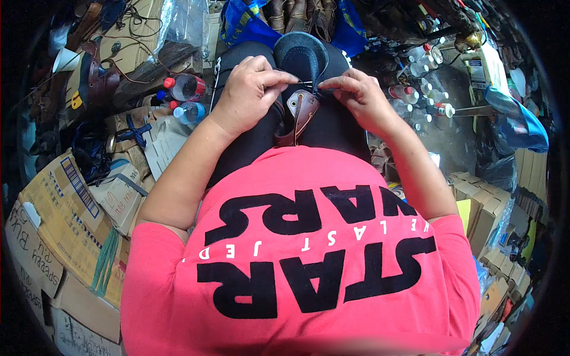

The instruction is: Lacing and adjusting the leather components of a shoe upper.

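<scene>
Pink shirt | left hand pinching thin item | right hand, grip unclear | shoe between them

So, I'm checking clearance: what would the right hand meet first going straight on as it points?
The right hand likely meets the dark stitched piece; depth is unclear, so perhaps the left hand instead.

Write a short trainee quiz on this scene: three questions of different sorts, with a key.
1. Multiple choice: what colour is the leather piece with the metal eyelet in the lap?
a) white
b) brown
c) green
2. True or false: the left hand grips a bottle.
3. On which side of the person do the green cords cross a cardboard box?

Key:
1. b, brown
2. False; it pinches something thin above the lap
3. The person's left
</scene>
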Tool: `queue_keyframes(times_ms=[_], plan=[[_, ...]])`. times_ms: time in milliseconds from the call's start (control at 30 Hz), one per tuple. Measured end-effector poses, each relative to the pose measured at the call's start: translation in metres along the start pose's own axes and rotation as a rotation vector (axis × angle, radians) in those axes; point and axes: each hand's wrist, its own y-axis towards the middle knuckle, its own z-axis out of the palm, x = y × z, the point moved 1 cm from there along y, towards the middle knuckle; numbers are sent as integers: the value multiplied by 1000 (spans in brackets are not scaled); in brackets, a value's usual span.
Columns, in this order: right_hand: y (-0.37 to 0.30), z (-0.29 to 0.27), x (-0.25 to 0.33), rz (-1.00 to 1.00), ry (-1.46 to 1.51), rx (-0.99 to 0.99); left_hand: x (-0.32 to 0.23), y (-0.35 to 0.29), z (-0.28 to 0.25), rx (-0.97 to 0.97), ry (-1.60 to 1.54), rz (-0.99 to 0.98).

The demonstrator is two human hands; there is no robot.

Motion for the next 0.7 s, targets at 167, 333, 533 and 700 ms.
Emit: queue_keyframes(times_ms=[167,333,533,700], plan=[[11,-5,-10,-19,27,83,6,4,5,68,161,57],[14,-8,-6,-10,85,99,7,4,6,79,169,27],[15,-8,-10,28,154,131,7,5,7,73,148,51],[15,-7,-14,33,243,154,10,6,11,97,145,62]])
